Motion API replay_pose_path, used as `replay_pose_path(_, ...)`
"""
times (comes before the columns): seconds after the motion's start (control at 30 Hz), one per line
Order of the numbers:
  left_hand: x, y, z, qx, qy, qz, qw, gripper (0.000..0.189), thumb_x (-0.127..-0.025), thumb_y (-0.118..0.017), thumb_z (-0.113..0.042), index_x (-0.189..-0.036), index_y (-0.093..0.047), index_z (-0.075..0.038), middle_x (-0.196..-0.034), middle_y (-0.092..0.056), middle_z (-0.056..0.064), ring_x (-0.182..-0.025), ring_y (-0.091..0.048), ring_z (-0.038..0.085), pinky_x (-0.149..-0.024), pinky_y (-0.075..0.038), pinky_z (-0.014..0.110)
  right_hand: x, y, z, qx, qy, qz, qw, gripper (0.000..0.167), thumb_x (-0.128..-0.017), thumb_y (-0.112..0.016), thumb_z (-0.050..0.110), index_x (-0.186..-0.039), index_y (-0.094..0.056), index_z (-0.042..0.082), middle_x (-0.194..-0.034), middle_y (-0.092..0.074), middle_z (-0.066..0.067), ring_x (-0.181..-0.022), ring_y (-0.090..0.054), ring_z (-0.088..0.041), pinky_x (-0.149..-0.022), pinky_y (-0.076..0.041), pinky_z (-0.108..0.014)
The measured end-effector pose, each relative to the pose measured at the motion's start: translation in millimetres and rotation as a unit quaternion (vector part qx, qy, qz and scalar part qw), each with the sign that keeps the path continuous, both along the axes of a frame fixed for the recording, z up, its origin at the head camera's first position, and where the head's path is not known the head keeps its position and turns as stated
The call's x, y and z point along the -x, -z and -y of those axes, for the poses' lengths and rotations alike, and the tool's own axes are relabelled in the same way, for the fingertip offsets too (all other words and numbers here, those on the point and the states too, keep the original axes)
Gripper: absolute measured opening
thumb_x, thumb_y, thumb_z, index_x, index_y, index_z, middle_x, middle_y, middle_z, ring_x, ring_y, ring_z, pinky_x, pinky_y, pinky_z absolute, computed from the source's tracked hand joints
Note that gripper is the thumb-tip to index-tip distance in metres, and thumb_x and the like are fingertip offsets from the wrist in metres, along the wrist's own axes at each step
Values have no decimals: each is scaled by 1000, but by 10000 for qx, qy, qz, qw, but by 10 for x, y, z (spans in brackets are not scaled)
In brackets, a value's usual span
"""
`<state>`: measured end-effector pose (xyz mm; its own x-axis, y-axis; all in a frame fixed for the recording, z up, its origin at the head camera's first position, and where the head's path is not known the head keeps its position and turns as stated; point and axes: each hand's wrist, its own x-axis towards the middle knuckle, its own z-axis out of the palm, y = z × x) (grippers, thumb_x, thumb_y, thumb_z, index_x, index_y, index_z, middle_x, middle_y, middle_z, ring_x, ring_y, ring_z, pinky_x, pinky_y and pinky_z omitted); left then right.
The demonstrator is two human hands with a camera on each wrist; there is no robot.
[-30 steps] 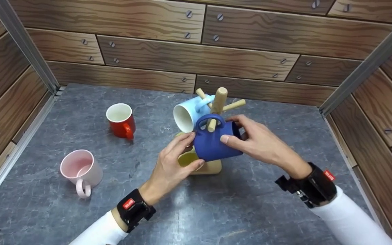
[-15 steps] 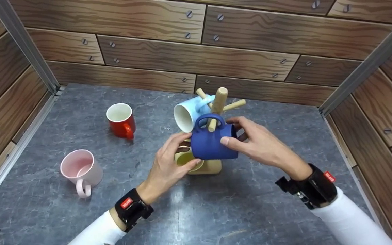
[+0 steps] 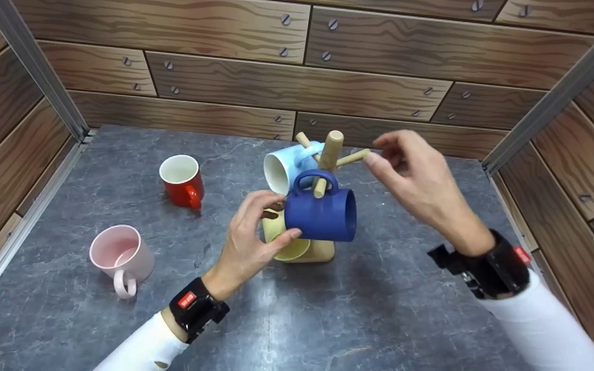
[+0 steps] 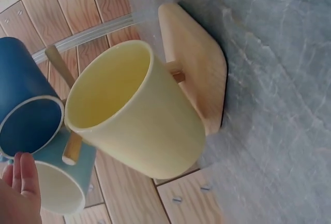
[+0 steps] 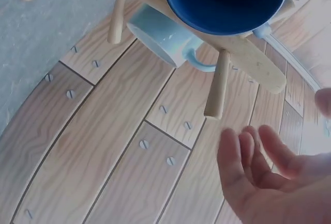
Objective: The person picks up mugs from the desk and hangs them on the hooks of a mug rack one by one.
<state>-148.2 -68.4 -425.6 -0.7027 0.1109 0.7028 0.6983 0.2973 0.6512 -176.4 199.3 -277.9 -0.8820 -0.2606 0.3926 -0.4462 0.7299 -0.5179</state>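
A blue mug point(image 3: 320, 214) hangs sideways by its handle from the front peg of a wooden mug tree point(image 3: 332, 149). My left hand point(image 3: 248, 239) holds the mug at its base end, thumb below and fingertips at the upper edge. In the left wrist view, the fingers point(image 4: 28, 175) lie beside the mug's base. My right hand point(image 3: 421, 178) is off the mug, with fingers loosely bent and nothing in them, close to the tip of the right-hand peg point(image 3: 353, 157). A yellow mug point(image 4: 150, 115) hangs low on the tree, and a light blue mug point(image 3: 289, 165) hangs behind.
On the left of the grey tabletop point(image 3: 214, 330) stand a red mug point(image 3: 183, 188) and a pink mug point(image 3: 127, 257), both upright. Wood-patterned walls point(image 3: 225, 77) enclose the back and sides. The tree's wooden base point(image 4: 201, 74) sits under the yellow mug.
My right hand has let go of the blue mug and moved up and right to beside the right peg. The blue mug has shifted slightly left and levelled, along with my left hand.
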Motion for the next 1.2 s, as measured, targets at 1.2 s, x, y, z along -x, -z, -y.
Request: replay_pose_path(1.2, 322, -634, -220, 427, 1006, -1773, 9781, 16, -89, -75, -10, -103, -77, -4, -106, -74, 6, -104, -68, 17, -97, -53, 26, 357, 109, 405, -18, -1128, -1127, 9872, 32, -98, -65, 25, -124, -67, 5, -101, -71, -6, -87, -66, -11, -71, -55, -24)
